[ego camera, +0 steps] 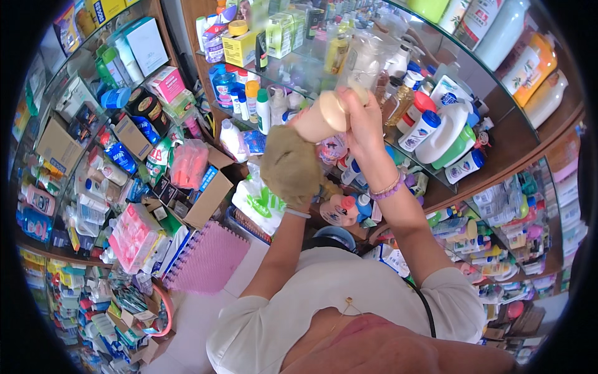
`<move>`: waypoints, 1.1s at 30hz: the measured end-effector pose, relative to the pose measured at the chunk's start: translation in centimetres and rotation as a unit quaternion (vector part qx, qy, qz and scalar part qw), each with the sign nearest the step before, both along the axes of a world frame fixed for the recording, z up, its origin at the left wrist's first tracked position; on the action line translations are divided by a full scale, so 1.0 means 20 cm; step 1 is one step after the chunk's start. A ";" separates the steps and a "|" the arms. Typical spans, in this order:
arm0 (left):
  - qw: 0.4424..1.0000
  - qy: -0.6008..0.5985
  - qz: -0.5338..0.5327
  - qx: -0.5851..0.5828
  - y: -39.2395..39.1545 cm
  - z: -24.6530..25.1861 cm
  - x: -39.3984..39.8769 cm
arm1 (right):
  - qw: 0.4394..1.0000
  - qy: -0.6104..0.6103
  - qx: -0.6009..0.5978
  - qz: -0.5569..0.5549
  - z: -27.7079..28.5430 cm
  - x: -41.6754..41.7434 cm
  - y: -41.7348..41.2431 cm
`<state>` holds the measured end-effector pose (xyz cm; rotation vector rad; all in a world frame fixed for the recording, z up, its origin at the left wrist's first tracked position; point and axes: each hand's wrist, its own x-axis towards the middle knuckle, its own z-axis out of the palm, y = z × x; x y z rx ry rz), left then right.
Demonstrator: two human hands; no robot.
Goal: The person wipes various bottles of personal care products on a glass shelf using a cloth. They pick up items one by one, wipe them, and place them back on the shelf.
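In front of the glass shelves my right hand (360, 117) grips one end of a pale cylindrical bottle (320, 118), held tilted with its round cream end towards me. A brown-green cloth (290, 164) is bunched over my left hand, hiding its fingers; only the wrist shows below. The cloth touches the side of the bottle. A clear plastic-wrapped container (364, 58) stands just beyond my right hand.
A glass shelf (289, 77) edge lies close beyond the hands. Pump bottles and a white bottle with a blue cap (420, 131) crowd the right side. An open cardboard box (208, 198), a white-green plastic packet (258, 198) and a pink foam mat (210, 259) are on the left.
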<state>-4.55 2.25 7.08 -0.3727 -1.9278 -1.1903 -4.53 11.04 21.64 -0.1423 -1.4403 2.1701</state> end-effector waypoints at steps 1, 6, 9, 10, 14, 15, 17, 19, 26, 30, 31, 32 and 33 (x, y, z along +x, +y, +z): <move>0.999 -0.016 0.032 -0.003 -0.03 -0.08 -0.04 | 1.000 0.005 -0.003 0.002 0.01 -0.04 0.00; 0.971 -0.180 -0.027 0.155 -0.25 -0.23 -0.03 | 0.999 -0.031 -0.007 0.002 0.11 -0.39 0.11; 0.947 -0.241 -0.002 0.213 -0.38 -0.28 0.10 | 0.997 -0.068 0.031 -0.031 0.13 -0.62 0.13; 0.936 -0.256 -0.006 0.242 -0.42 -0.28 0.15 | 0.991 -0.084 0.074 -0.071 0.13 -0.70 0.13; 0.873 -0.302 0.007 0.382 -0.60 -0.44 0.31 | 0.937 -0.161 0.200 -0.235 0.13 -0.95 0.14; 0.852 -0.310 0.016 0.422 -0.65 -0.53 0.34 | 0.922 -0.178 0.223 -0.261 0.13 -1.00 0.15; 0.859 -0.313 0.047 0.402 -0.77 -0.67 0.42 | 0.894 -0.204 0.237 -0.320 0.11 -1.09 0.26; 0.861 -0.317 0.081 0.389 -0.89 -0.81 0.51 | 0.868 -0.225 0.252 -0.364 0.16 -1.05 0.23; 0.779 -0.351 0.079 0.514 -1.04 -0.96 0.64 | 0.849 -0.270 0.253 -0.377 0.14 -1.18 0.27; 0.788 -0.339 0.056 0.510 -1.04 -0.95 0.65 | 0.781 -0.266 0.373 -0.425 0.14 -1.16 0.20; 0.787 -0.338 0.050 0.514 -1.03 -0.92 0.65 | 0.763 -0.257 0.407 -0.431 0.15 -1.15 0.20; 0.774 -0.339 0.042 0.533 -1.01 -0.89 0.65 | 0.744 -0.249 0.440 -0.437 0.15 -1.15 0.21; 0.761 -0.339 0.031 0.552 -0.99 -0.85 0.64 | 0.722 -0.230 0.481 -0.440 0.13 -1.17 0.24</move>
